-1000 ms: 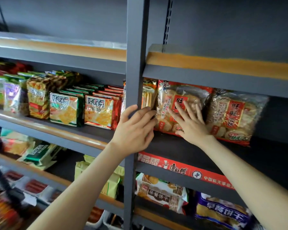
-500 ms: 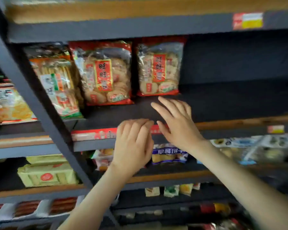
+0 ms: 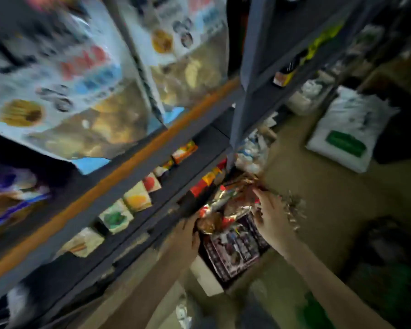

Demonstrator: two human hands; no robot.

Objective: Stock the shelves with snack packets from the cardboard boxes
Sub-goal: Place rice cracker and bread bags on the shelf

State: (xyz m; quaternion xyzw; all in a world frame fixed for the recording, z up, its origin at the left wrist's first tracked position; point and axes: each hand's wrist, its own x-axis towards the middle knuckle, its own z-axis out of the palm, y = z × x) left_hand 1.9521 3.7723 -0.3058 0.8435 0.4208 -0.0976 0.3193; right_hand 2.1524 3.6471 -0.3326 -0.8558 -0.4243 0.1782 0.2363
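Note:
The view is tilted down and blurred by motion. Red-and-clear snack packets (image 3: 226,207) lie heaped in an open box (image 3: 235,252) on the floor at the foot of the shelves. My left hand (image 3: 188,231) is at the left edge of the heap, against one packet; the blur hides its fingers. My right hand (image 3: 273,217) reaches over the right side of the heap with fingers stretched out, touching the packets. Small packets (image 3: 138,200) line a low shelf just left of the box.
Large pale-blue snack bags (image 3: 57,91) fill the shelf at upper left. A grey shelf post (image 3: 242,91) runs down to the box. A white sack with a green label (image 3: 347,134) lies on the tan floor at right, with dark bags (image 3: 389,257) nearer me.
My view has swung from the mid shelf down to the floor. Both hands left the shelf edge and dropped to the packets in the box.

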